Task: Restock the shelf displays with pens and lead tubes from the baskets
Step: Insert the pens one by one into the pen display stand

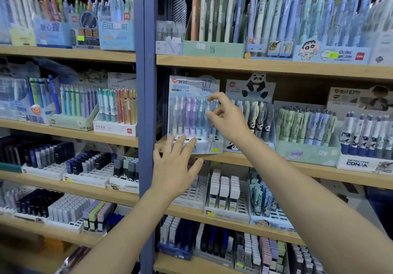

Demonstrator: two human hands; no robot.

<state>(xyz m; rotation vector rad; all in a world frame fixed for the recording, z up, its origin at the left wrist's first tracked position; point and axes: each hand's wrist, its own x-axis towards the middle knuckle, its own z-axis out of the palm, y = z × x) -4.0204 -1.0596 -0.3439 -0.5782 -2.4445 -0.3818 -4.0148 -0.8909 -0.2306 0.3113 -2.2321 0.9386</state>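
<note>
Landmark: 0.7 mm box (192, 95), stood on the second wooden shelf (276, 163) from the top, just right of the blue post (144, 103).
Box contents: pastel pens (189, 114), purple and blue, upright in rows; front row of holes (200, 139) partly unfilled.
Left hand (176, 165): reached up from below the box; fingers straight and spread, tips laid against the box's lower front edge; nothing gripped.
Right hand (225, 118): raised at the box's right side; thumb and forefinger curled toward a pen at the right end of the rows; actual pinch could not be confirmed.
Right of box: panda box (253, 95) of pens, touching or nearly so; further right, green box (306, 146), then navy-and-white box (365, 161).
Above box: upper shelf carried a green pencil box (212, 46) and blue pens in cartoon-printed displays (329, 54).
Below box: lead tubes (225, 188) in white trays, some slots vacant; darker tubes (212, 239) one shelf lower.
Left of post: further pens (95, 108) level with the box; dark lead tubes (42, 152) on the shelves beneath.
Baskets: not seen.
</note>
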